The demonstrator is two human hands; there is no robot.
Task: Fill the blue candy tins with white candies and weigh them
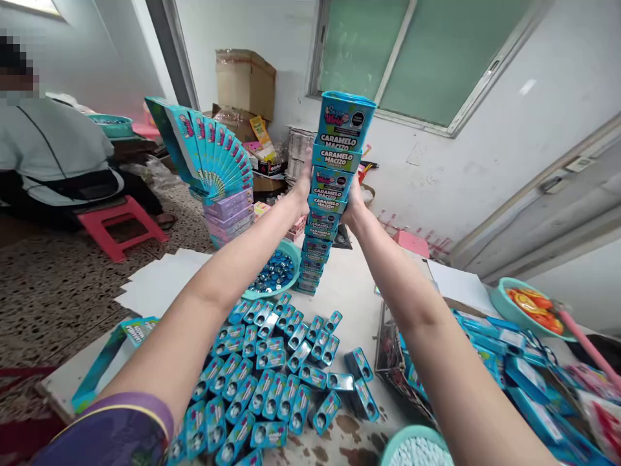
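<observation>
A tall stack of blue candy boxes (334,158) printed "Caramelo Macizo" stands at the far side of the white table and leans slightly right at the top. My left hand (303,183) grips its left side at upper-middle height. On the opposite side, my right hand (355,199) is wrapped against the boxes, its fingers partly hidden behind them. Below my arms, many small blue tins (272,388) with round openings are spread across the table. Left of the stack's base, a teal basin (297,262) holds shiny blue and silver round pieces.
Left, fanned blue cartons (208,149) rest on purple boxes (233,217). White sheets (160,281) and an open blue box frame (104,362) lie nearer. At right are a box of blue packaging (528,388) and an orange-filled basin (504,291); white pieces fill a front bowl (388,446). A person (58,152) sits far left.
</observation>
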